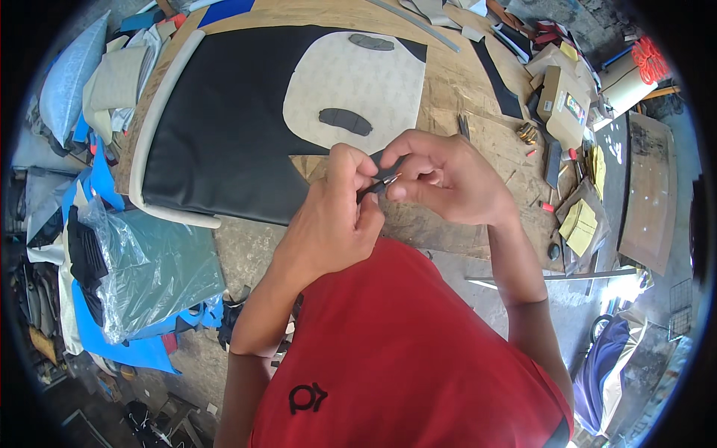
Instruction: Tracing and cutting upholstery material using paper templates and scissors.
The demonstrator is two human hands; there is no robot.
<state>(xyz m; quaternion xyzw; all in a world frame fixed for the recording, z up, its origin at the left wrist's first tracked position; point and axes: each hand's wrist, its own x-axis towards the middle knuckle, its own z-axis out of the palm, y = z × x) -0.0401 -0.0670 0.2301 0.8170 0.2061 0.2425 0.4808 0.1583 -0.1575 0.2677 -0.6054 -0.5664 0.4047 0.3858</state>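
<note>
In front of my chest, my left hand [332, 209] is closed, its thumb and fingers pinching a slim dark pen-like tool [389, 180] with a shiny metal tip. Close against that tip is my right hand [452, 179], its fingers curled and closed; whether they hold a small piece is too fine to make out. Beyond both hands a black leather-like sheet [216, 119] covers much of the wooden table [463, 89]. On the sheet lies a rounded cream panel [358, 82] bearing two dark grey oval patches [345, 121].
A pale padded roll [160, 112] edges the sheet's left side. To the right lie scissors [464, 127], a tape measure [527, 134], a cardboard box [562, 107] and yellow paper [578, 227]. Plastic-wrapped green material [164, 261] is stacked at the left.
</note>
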